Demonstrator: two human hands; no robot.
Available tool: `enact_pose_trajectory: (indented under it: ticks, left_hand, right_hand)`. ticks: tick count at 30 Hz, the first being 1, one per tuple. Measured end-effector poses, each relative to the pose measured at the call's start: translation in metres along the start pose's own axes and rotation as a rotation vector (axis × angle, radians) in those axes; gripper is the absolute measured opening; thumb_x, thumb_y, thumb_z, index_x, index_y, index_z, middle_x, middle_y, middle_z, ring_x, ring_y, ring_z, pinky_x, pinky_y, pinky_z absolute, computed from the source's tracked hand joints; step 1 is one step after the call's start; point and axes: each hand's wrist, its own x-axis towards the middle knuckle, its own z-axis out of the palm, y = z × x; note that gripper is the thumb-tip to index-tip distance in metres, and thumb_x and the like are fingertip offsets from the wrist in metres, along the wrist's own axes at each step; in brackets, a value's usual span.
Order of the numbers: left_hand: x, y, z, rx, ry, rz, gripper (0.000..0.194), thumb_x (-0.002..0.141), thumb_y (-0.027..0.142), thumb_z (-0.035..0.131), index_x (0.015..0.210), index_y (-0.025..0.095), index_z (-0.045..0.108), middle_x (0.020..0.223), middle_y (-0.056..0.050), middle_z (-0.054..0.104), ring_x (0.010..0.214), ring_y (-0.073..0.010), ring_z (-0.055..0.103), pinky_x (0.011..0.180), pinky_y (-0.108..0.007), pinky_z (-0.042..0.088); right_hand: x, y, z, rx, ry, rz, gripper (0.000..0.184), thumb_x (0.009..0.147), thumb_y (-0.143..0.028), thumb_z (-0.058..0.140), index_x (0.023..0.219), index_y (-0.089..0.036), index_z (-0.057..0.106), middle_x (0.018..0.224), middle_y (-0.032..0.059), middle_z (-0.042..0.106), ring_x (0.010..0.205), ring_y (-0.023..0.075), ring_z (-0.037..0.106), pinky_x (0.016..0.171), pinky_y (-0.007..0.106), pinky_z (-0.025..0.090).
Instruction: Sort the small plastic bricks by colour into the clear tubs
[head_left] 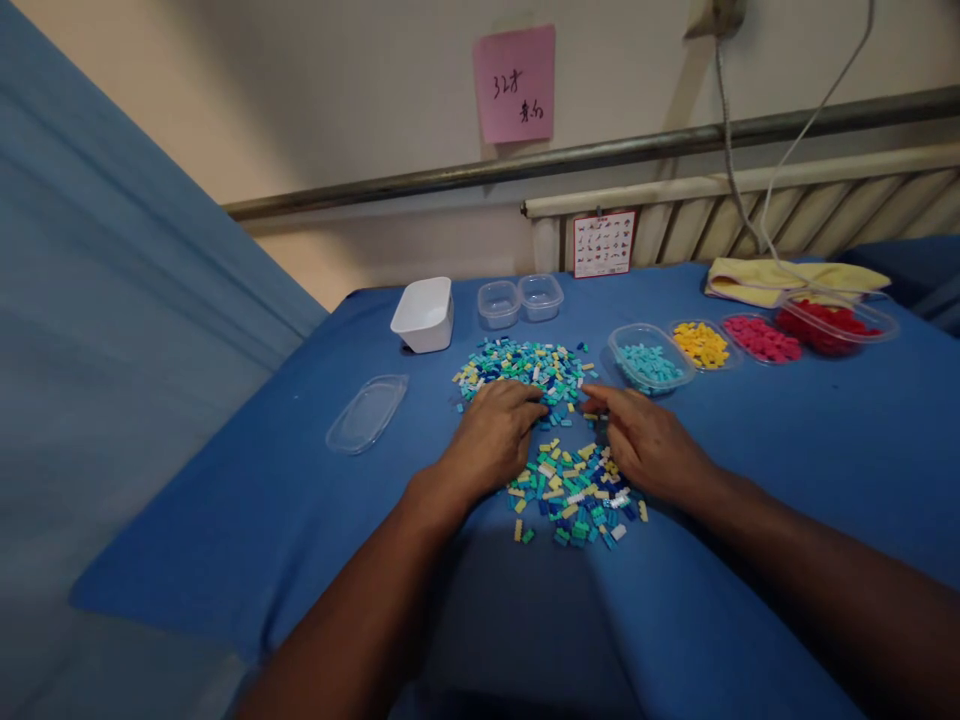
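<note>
Mixed small building bricks in blue, green, turquoise, pale yellow and white lie in two loose piles: a far pile [529, 362] and a near pile [570, 500]. At the front edge of the far pile is my left hand [495, 430], palm down, its fingers stretched over the bricks. Across from it, my right hand [649, 435] reaches in from the right between the two piles. Its index finger points left, and its lower fingers are shaded and partly hidden. In neither hand can I see a held brick. A few bricks lie between the hands.
Behind the piles stand a white tub [424, 315] and clear containers [519, 300]. A clear lid [367, 413] lies left. To the right are tubs of turquoise [649, 365], yellow [701, 344], pink [762, 338] and red bricks [829, 325], near a yellow cloth [795, 278].
</note>
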Motion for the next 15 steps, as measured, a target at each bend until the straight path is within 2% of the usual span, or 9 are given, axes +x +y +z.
enact_pose_trajectory:
  ticks: [5,10,15]
  left_hand:
    - [-0.003,-0.008,-0.004,-0.049,0.096,-0.066,0.033,0.099,0.007,0.054,0.117,0.019,0.079,0.127,-0.011,0.077,0.122,-0.0277,0.068,0.113,-0.05,0.053]
    - [-0.004,-0.002,0.0,-0.072,0.098,-0.035,0.028,0.109,0.019,0.053,0.126,0.018,0.075,0.127,-0.011,0.076,0.12,-0.0271,0.067,0.11,-0.047,0.053]
    - [0.002,0.013,0.005,0.029,0.038,-0.027,0.023,0.11,0.03,0.059,0.121,0.019,0.077,0.116,-0.011,0.076,0.114,-0.0292,0.066,0.107,-0.049,0.049]
  right_hand:
    - [-0.002,0.001,-0.004,-0.041,0.02,0.042,0.052,0.098,-0.012,0.047,0.146,-0.022,0.064,0.108,0.009,0.081,0.099,0.0281,0.077,0.092,0.046,0.061]
    - [-0.01,0.007,-0.008,-0.05,0.033,0.071,0.051,0.1,-0.014,0.049,0.149,-0.02,0.062,0.117,0.0111,0.082,0.108,0.0286,0.078,0.095,0.045,0.062]
    - [-0.015,0.01,-0.011,-0.11,-0.01,0.069,0.049,0.1,-0.016,0.053,0.147,-0.02,0.065,0.121,0.0121,0.082,0.112,0.0297,0.078,0.1,0.046,0.061]
